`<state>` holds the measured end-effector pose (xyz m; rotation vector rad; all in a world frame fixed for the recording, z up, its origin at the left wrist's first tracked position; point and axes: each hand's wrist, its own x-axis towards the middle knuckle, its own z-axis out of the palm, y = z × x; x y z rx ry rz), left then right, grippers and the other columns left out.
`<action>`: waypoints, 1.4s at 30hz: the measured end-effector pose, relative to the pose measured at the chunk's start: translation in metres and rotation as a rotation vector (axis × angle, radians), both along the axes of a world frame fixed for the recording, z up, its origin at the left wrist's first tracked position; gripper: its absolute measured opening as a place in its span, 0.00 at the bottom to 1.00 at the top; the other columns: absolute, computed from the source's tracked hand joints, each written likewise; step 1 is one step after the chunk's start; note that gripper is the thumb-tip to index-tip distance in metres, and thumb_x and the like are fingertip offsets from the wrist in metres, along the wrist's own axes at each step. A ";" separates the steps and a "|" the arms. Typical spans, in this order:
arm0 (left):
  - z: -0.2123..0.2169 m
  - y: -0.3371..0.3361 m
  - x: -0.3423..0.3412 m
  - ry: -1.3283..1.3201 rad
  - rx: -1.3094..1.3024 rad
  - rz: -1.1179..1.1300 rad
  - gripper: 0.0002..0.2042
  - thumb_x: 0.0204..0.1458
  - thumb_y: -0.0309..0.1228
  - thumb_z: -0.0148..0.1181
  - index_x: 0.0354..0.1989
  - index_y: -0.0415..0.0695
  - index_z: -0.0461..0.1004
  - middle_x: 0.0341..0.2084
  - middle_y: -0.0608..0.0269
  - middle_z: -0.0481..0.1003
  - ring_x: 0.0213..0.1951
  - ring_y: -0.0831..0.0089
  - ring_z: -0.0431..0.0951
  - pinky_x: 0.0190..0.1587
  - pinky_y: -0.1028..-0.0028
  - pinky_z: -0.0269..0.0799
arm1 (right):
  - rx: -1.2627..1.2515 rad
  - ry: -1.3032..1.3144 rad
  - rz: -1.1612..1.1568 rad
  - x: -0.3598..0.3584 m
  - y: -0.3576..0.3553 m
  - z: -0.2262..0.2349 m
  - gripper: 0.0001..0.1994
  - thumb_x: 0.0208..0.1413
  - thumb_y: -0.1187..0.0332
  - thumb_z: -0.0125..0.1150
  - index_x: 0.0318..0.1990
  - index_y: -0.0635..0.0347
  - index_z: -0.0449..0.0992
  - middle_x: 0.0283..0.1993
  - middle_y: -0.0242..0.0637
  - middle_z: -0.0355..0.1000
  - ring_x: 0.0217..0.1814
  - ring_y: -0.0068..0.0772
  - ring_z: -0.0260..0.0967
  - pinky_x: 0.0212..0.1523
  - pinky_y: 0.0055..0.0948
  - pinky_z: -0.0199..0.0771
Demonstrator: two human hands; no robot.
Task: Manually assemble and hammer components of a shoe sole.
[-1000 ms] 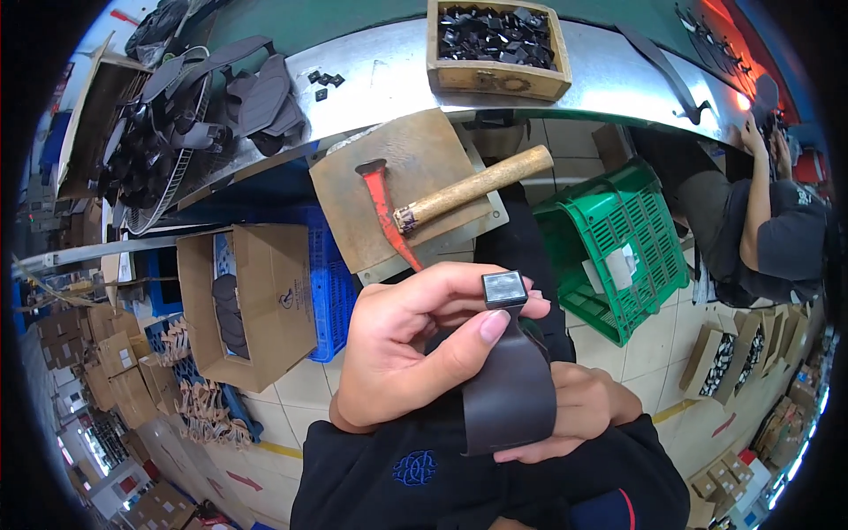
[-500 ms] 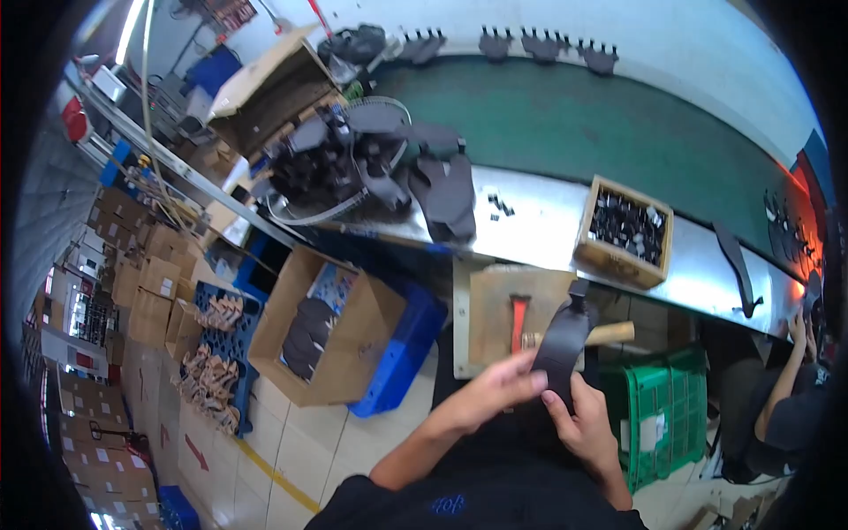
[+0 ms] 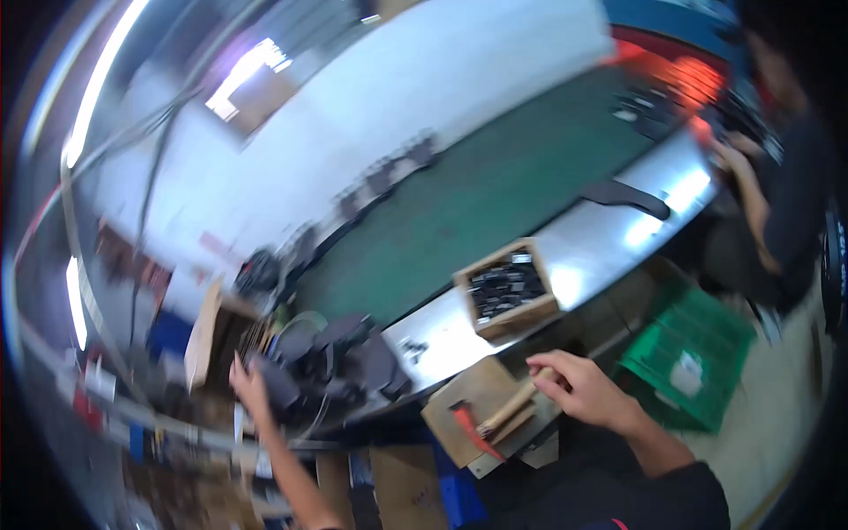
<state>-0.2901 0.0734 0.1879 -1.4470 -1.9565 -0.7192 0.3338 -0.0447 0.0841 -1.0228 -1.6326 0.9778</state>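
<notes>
Both hands reach forward, well apart. Left hand [image 3: 248, 382] stretches out to a heap of dark leather pieces [image 3: 340, 358] at the end of the metal bench edge [image 3: 609, 243]; its fingers lie against the heap, but motion blur hides whether they close on a piece. Right hand [image 3: 585, 389] rests with curled fingers on the wooden handle of a hammer [image 3: 495, 417], whose red head points back toward the person; whether the grip is firm cannot be told. Hammer and hand lie on a wooden board [image 3: 468, 402] just below the bench edge. Beyond the right hand stands an open wooden box [image 3: 508, 290] filled with small dark parts, and a few loose dark bits [image 3: 412, 351] lie between box and heap. Farther off runs a green belt [image 3: 495, 185], with a long dark strap [image 3: 627, 194] at its near rim. To the right of the right hand sits a green plastic crate [image 3: 693, 353]; past it, another person [image 3: 777, 194] works at the bench. Below the left hand are cardboard boxes [image 3: 397, 481].
</notes>
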 end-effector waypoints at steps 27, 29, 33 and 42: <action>0.034 0.021 0.273 -1.774 -0.029 -0.965 0.25 0.61 0.36 0.59 0.61 0.36 0.60 0.51 0.47 0.73 0.55 0.49 0.75 0.58 0.56 0.70 | 0.847 -0.235 0.224 -0.102 0.108 0.109 0.28 0.55 0.69 0.68 0.63 0.54 0.68 0.49 0.44 0.75 0.40 0.41 0.77 0.40 0.35 0.78; 0.033 0.034 0.251 -1.633 0.199 -1.048 0.10 0.58 0.27 0.62 0.43 0.39 0.68 0.37 0.55 0.77 0.40 0.56 0.82 0.48 0.58 0.77 | 0.782 -0.261 0.196 -0.093 0.095 0.101 0.24 0.56 0.67 0.67 0.61 0.55 0.71 0.48 0.44 0.76 0.41 0.42 0.77 0.40 0.35 0.78; 0.012 0.047 0.072 -1.480 0.089 -0.650 0.12 0.58 0.31 0.62 0.39 0.33 0.72 0.38 0.50 0.79 0.36 0.59 0.82 0.40 0.62 0.78 | 0.517 -0.416 -0.202 -0.043 0.147 0.031 0.12 0.58 0.67 0.63 0.48 0.61 0.77 0.42 0.44 0.77 0.44 0.48 0.76 0.43 0.39 0.75; -0.041 0.051 -0.093 -0.233 -0.340 0.316 0.33 0.54 0.49 0.58 0.62 0.35 0.69 0.70 0.37 0.51 0.67 0.40 0.59 0.69 0.53 0.53 | 0.632 -0.966 -0.112 -0.019 0.221 -0.074 0.06 0.52 0.69 0.63 0.39 0.51 0.79 0.36 0.37 0.74 0.48 0.40 0.71 0.49 0.40 0.65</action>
